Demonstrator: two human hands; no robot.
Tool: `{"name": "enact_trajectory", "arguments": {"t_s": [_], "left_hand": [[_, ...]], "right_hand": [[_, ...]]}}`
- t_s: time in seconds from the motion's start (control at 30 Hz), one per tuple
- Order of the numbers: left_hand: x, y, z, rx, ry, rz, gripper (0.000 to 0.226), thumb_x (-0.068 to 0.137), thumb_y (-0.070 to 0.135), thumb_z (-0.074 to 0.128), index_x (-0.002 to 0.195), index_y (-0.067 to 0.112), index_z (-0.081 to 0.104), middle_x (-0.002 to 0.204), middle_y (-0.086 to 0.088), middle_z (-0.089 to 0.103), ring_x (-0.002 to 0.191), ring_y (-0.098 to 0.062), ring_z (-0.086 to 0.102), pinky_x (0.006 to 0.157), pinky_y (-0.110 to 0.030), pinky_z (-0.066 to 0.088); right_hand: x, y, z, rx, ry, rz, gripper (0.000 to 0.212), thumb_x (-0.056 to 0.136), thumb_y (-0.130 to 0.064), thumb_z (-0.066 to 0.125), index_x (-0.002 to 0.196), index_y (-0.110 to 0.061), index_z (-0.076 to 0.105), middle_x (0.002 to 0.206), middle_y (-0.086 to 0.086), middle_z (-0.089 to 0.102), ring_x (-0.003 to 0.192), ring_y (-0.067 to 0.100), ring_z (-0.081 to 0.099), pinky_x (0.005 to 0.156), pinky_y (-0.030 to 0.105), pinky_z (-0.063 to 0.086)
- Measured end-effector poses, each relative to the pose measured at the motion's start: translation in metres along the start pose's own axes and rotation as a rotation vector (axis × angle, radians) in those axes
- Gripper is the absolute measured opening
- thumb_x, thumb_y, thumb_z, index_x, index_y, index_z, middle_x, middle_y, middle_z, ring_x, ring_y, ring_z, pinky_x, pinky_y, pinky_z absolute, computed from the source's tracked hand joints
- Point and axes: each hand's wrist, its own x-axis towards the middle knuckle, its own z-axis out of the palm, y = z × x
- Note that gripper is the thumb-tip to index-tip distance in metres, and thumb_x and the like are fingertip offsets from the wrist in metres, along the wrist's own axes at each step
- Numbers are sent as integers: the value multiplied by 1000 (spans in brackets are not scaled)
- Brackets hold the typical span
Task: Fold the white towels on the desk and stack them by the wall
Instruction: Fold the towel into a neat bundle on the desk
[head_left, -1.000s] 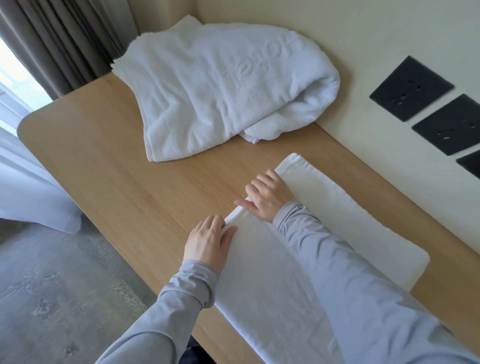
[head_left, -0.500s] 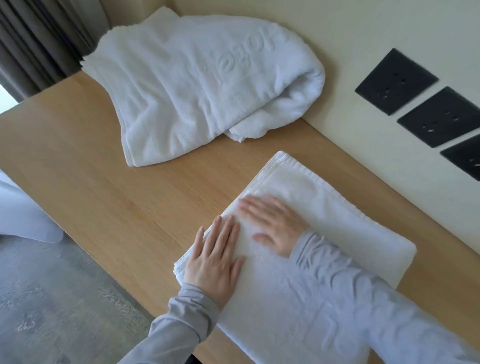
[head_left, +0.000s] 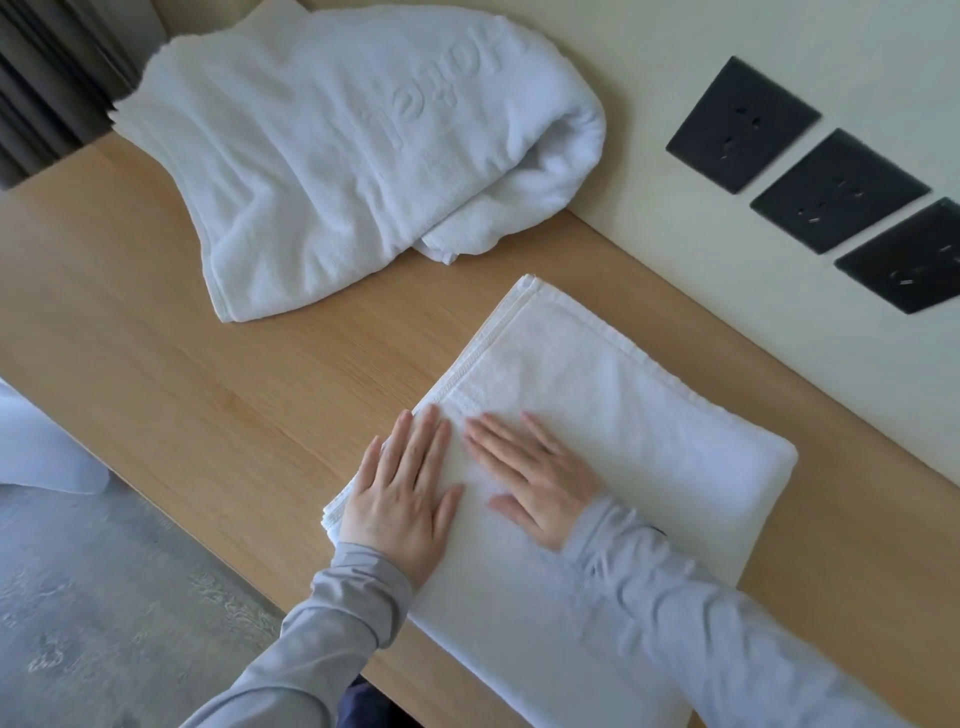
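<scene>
Unfolded towel (head_left: 332, 156): rumpled white terry, embossed lettering, heaped at far end of wooden desk (head_left: 182, 374), leaning on wall (head_left: 727, 291). Left hand (head_left: 402, 493), right hand (head_left: 535, 475): flat, fingers straight, pressing folded towel (head_left: 623, 415). Folded towel: rectangular, stitched hems, long axis diagonal, near-left to far-right, beside wall.

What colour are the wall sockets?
Black: three wall sockets on the cream wall, seen in the head view.

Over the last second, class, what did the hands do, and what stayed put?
The left hand and right hand let go of the edge of the folded towel and now press flat on it. The crumpled towel by the wall stayed put.
</scene>
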Motion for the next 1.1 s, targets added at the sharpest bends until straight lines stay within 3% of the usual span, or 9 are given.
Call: {"name": "enact_trajectory", "arguments": {"t_s": [0.13, 0.23, 0.3, 0.37, 0.47, 0.6, 0.83, 0.97, 1.1], "left_hand": [[-1, -1, 6, 31, -7, -15, 65, 94, 50, 15, 148, 16, 25, 155, -1, 23, 143, -22, 16, 116, -43, 15], [-1, 1, 5, 52, -1, -17, 66, 93, 51, 9, 149, 17, 17, 157, 0, 16, 145, -21, 3, 118, -42, 2], [-3, 8, 1, 45, 35, -44, 66, 93, 48, 11, 148, 13, 21, 156, -3, 19, 144, -23, 2, 117, -43, 1], [-11, 28, -1, 9, 75, -97, 67, 93, 45, 15, 146, 6, 26, 155, -11, 23, 143, -28, 8, 117, -44, 5], [-35, 94, 5, -78, 92, -89, 68, 92, 45, 26, 140, -2, 38, 148, -19, 35, 137, -36, 31, 113, -52, 22], [-69, 178, 22, -193, -37, -101, 78, 95, 57, 12, 140, -1, 36, 149, -16, 32, 137, -34, 31, 109, -44, 21], [-80, 183, 54, -80, -30, -119, 78, 92, 57, 19, 143, -2, 29, 152, -17, 24, 140, -32, 25, 112, -43, 16], [-81, 186, 52, -60, 29, -143, 80, 93, 59, 12, 143, -2, 28, 152, -17, 22, 140, -33, 24, 112, -45, 17], [-92, 220, 54, -128, 30, -142, 82, 92, 63, 19, 147, 2, 24, 155, -15, 19, 143, -33, 19, 112, -47, 17]], "right_hand": [[-50, 71, -12, -88, -63, 329, 62, 90, -39, 27, 143, -7, 29, 150, 11, 31, 138, 30, 31, 110, 53, 28], [-76, 132, -24, -62, -168, 763, 62, 97, -43, 14, 148, -10, 6, 158, 7, 8, 146, 21, 4, 118, 45, 2], [-79, 138, -25, -69, -167, 834, 61, 99, -38, 22, 149, -8, 6, 158, 7, 6, 146, 18, 1, 118, 42, -2], [-76, 118, -30, -79, -91, 709, 59, 99, -33, 29, 148, -5, 9, 157, 12, 9, 146, 22, 5, 118, 42, -1], [-82, 66, -33, -108, -6, 371, 59, 93, -30, 32, 140, 4, 31, 148, 20, 33, 138, 35, 29, 112, 54, 20], [-117, 15, -12, -176, -166, 74, 58, 86, -33, 42, 135, -3, 46, 143, 13, 44, 132, 28, 41, 105, 52, 33], [-169, 126, -23, -191, -209, 391, 66, 90, -46, 10, 147, -14, 9, 156, 4, 10, 144, 21, 15, 117, 41, 6], [-169, 145, -26, -144, -127, 594, 67, 93, -45, 8, 149, -9, 7, 158, 6, 8, 146, 18, 4, 119, 40, -1], [-170, 100, -29, -133, -28, 223, 65, 92, -41, 26, 145, -3, 25, 152, 13, 27, 142, 26, 20, 115, 53, 19]]}}
